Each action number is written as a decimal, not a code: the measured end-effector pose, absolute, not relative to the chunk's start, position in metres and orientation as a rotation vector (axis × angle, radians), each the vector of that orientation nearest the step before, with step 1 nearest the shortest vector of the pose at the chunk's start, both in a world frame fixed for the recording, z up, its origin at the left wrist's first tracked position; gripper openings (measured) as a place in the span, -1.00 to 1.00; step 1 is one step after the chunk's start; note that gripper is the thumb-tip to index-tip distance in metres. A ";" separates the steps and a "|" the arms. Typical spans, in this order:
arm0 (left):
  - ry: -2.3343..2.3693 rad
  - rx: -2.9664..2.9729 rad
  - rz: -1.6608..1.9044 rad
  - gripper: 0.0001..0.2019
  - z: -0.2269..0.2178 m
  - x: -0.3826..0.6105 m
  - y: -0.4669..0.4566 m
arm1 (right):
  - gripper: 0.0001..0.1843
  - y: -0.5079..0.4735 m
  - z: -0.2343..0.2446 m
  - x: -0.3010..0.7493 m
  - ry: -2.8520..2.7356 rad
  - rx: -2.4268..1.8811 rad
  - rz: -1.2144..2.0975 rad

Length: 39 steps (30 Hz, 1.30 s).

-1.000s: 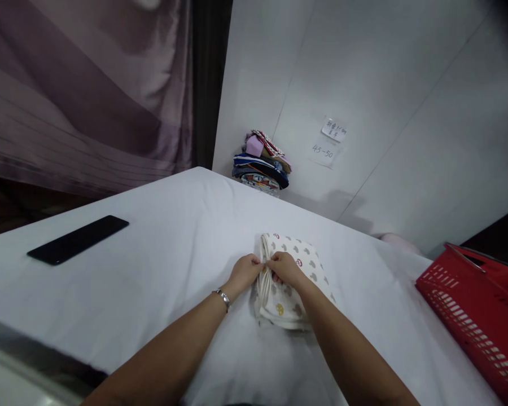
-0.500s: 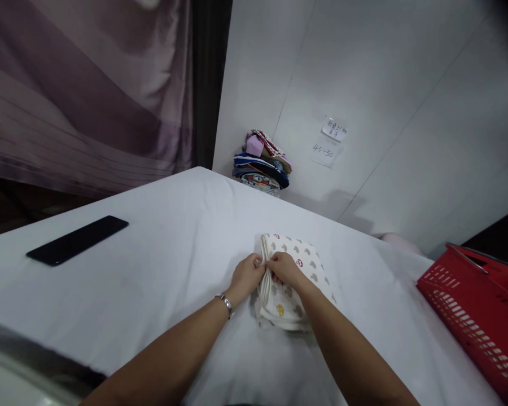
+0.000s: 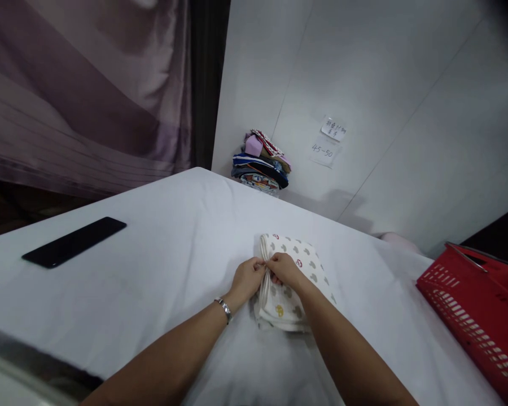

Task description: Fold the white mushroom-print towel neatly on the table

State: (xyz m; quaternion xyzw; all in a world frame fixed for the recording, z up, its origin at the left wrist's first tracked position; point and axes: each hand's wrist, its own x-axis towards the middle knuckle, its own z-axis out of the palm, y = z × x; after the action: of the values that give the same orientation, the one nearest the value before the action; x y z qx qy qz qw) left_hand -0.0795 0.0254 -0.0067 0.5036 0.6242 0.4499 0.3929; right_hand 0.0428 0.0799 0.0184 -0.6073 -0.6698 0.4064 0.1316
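Observation:
A folded white cloth (image 3: 305, 265) printed with grey, red and yellow mushroom-like shapes lies on the white-covered table (image 3: 161, 282). My left hand (image 3: 249, 277), with a metal bracelet at its wrist, pinches the layered left edge of the cloth. Close against it, my right hand (image 3: 284, 267) grips the same edge from above, its fingers curled over the fabric. The fingertips of both hands meet at the middle of that edge. Part of the cloth is hidden under my right hand and forearm.
A black phone-like slab (image 3: 75, 242) lies at the table's left. Folded clothes (image 3: 260, 163) are stacked by the wall at the far corner. A red plastic basket (image 3: 469, 304) stands at the right. Paper notes (image 3: 328, 141) are stuck on the wall, and a curtain (image 3: 88, 96) hangs at left.
Almost nothing differs. My left hand's fingers have closed a little more at the cloth's edge, beside my right hand. The cloth stays in place.

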 end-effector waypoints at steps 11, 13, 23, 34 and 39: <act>1.187 0.855 1.050 -0.92 0.005 -0.084 0.024 | -0.77 0.082 0.027 0.043 -1.967 -1.739 1.297; 1.209 0.904 0.992 -0.89 0.004 -0.089 0.027 | -0.80 0.083 0.027 0.042 -1.991 -1.741 1.279; 1.750 1.402 0.995 -0.76 -0.013 -0.093 0.037 | -0.93 0.079 0.027 0.042 -2.030 -1.775 1.112; 1.745 1.400 0.928 -0.91 -0.013 -0.090 0.049 | -0.93 0.085 0.026 0.041 -2.131 -1.821 0.950; 1.572 1.110 1.083 -0.92 -0.009 -0.089 0.049 | -0.91 0.082 0.029 0.039 -2.153 -1.835 0.918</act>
State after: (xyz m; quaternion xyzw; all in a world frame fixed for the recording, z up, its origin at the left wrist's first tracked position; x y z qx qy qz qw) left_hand -0.0886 0.0492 -0.0091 0.4490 0.6358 0.4379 0.4500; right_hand 0.0385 0.0821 0.0292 -0.6149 -0.7213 0.3077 0.0836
